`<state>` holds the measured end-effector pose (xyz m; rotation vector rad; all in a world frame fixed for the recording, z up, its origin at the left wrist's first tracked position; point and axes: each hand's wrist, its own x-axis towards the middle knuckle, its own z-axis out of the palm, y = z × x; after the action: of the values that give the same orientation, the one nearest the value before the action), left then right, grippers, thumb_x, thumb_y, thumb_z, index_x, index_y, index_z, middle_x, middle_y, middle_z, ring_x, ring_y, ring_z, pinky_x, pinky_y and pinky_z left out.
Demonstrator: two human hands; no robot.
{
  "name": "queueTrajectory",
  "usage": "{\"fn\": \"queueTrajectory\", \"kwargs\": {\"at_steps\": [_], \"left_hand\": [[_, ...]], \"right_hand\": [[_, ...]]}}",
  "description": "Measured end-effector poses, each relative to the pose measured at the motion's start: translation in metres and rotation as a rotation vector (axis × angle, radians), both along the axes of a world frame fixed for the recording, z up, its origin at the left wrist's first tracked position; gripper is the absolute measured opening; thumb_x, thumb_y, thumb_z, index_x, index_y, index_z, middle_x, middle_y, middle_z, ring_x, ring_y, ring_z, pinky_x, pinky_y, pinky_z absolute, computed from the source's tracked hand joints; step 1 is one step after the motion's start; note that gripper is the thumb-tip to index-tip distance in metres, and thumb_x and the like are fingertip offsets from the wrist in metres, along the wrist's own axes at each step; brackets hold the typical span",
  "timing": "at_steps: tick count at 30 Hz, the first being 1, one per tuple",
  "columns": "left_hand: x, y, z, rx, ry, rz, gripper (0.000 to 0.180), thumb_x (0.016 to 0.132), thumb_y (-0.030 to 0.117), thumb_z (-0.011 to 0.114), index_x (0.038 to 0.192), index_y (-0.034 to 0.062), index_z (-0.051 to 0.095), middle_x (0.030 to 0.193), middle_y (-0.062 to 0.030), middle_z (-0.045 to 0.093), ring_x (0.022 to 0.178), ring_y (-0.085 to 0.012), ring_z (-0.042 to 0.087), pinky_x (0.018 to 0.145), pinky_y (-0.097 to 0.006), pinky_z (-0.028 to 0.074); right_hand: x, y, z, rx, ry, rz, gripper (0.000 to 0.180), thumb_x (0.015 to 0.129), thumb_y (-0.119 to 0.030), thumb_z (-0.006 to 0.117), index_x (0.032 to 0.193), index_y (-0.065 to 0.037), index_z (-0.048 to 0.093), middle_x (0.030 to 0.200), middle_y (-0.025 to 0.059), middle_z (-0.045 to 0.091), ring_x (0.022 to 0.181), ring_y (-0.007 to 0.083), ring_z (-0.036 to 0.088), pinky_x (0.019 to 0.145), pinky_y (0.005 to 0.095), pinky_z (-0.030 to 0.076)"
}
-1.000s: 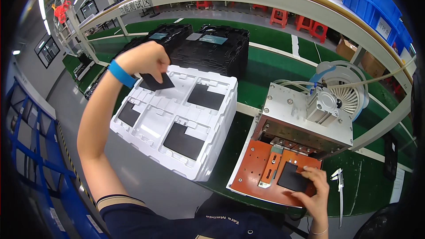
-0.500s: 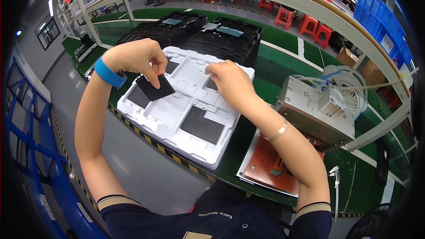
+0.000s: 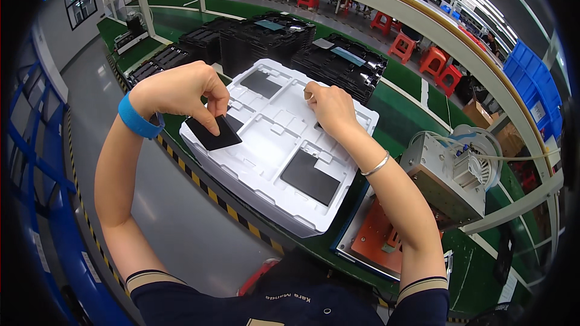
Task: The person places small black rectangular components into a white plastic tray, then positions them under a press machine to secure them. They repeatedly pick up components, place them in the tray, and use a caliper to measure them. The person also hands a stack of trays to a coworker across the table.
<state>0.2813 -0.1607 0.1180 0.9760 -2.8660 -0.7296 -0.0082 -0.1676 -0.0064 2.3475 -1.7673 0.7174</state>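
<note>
My left hand (image 3: pixel 194 93), wearing a blue wristband, pinches a thin black rectangular panel (image 3: pixel 219 137) between thumb and fingers. The panel is tilted above the left edge of a white moulded tray (image 3: pixel 266 136). My right hand (image 3: pixel 333 107) is over the tray's far right part, its fingers curled together; whatever may be in them cannot be made out. Dark flat panels lie in the tray's compartments: one at the near right (image 3: pixel 310 176), one at the far left (image 3: pixel 261 84). Others are partly hidden by my hands.
Stacks of black trays (image 3: pixel 266 36) stand behind the white one on the green bench. To the right are a metal machine (image 3: pixel 447 175) and an orange-brown plate (image 3: pixel 377 238). A white frame rail crosses behind; blue racks (image 3: pixel 36 205) stand at the left.
The view has shifted, so the bench appears farther right. My left hand has carried the black panel leftward relative to the white tray. My right hand's fingers are now more curled.
</note>
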Motion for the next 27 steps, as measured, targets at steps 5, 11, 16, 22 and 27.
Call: {"fn": "queueTrajectory", "kwargs": {"at_steps": [5,11,16,22,27], "left_hand": [[-0.002,0.001,0.000,-0.024,0.044,-0.013,0.026,0.061,0.011,0.087,0.074,-0.0018,0.068,0.070,-0.0074,0.068,0.066,-0.0150,0.066,0.064,-0.026,0.050],[-0.006,-0.002,-0.002,0.008,0.055,-0.026,0.024,0.062,0.010,0.087,0.074,-0.0015,0.069,0.071,-0.0073,0.068,0.067,-0.0150,0.066,0.065,-0.026,0.051],[-0.008,0.001,-0.002,0.009,0.053,-0.020,0.023,0.062,0.010,0.086,0.074,-0.0009,0.069,0.070,-0.0069,0.067,0.067,-0.0150,0.065,0.065,-0.026,0.050],[-0.019,0.009,0.016,-0.011,0.077,-0.038,0.023,0.062,0.010,0.085,0.074,-0.0016,0.068,0.071,-0.0075,0.067,0.068,-0.0151,0.066,0.065,-0.027,0.050],[-0.018,0.017,0.019,0.005,0.055,-0.001,0.025,0.063,0.011,0.086,0.074,-0.0016,0.067,0.071,-0.0068,0.067,0.068,-0.0144,0.065,0.065,-0.026,0.049]], "right_hand": [[-0.012,0.008,-0.005,0.027,-0.176,0.087,0.019,0.082,0.001,0.059,0.100,-0.007,0.057,0.084,0.0112,0.071,0.079,0.0359,0.067,0.070,0.0431,0.051],[-0.006,0.024,-0.001,0.055,-0.025,0.096,0.026,0.080,0.004,0.052,0.103,-0.006,0.052,0.096,0.0189,0.067,0.092,0.0382,0.064,0.076,0.0453,0.050],[0.001,0.034,-0.001,0.138,0.014,0.050,0.026,0.080,0.002,0.051,0.104,-0.005,0.052,0.091,0.0199,0.066,0.092,0.0401,0.063,0.079,0.0469,0.049],[-0.027,0.017,0.001,0.138,-0.427,0.156,0.030,0.080,0.004,0.047,0.109,-0.003,0.050,0.105,0.0200,0.070,0.096,0.0332,0.065,0.085,0.0381,0.048],[-0.034,0.018,0.019,0.321,-0.960,0.092,0.026,0.083,0.005,0.052,0.108,-0.002,0.049,0.105,0.0120,0.073,0.087,0.0095,0.062,0.072,0.0227,0.046]]}}
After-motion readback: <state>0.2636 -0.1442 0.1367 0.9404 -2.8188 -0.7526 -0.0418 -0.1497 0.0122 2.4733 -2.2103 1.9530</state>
